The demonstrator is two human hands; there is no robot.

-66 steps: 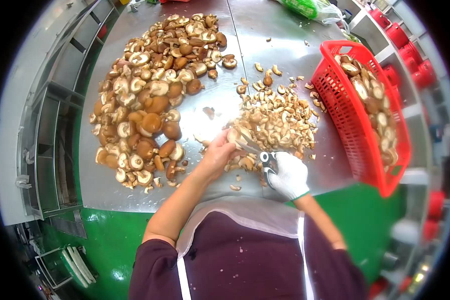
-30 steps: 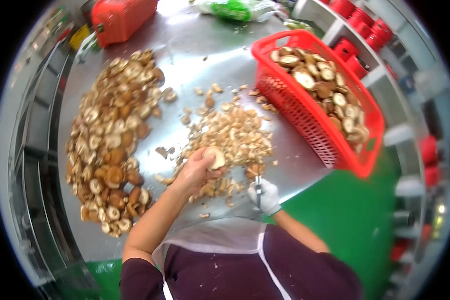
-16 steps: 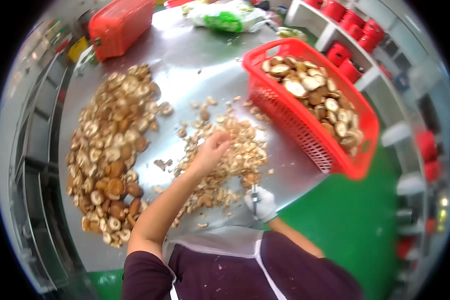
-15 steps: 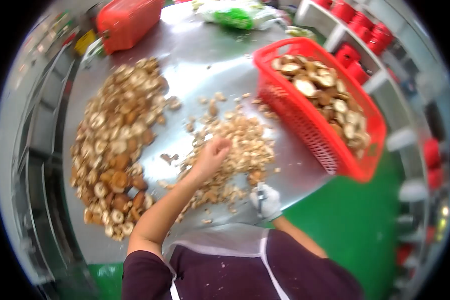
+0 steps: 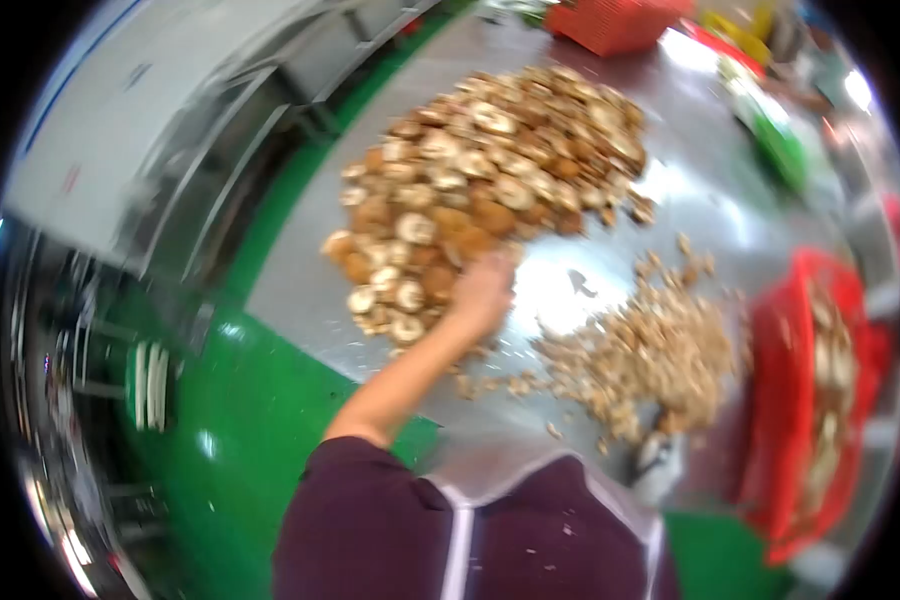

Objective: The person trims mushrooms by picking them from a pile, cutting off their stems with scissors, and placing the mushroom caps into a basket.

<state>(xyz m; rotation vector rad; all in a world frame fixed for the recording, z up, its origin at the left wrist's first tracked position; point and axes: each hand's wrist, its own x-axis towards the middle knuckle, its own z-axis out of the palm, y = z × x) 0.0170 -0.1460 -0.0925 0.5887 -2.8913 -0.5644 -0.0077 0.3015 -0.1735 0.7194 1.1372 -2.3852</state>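
Over the bench (image 5: 305, 300), in the head view, the bare left hand (image 5: 485, 293) has moved to the mushroom heap (image 5: 470, 165), away from the cut pieces (image 5: 660, 350); blur hides how far its grip is open and any hold. The gloved right hand (image 5: 660, 478) is beside those pieces, its grip likewise unclear. No writing is legible.

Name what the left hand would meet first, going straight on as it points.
The left hand would probably meet mushrooms at the pile's edge; blur hides whether they already touch.
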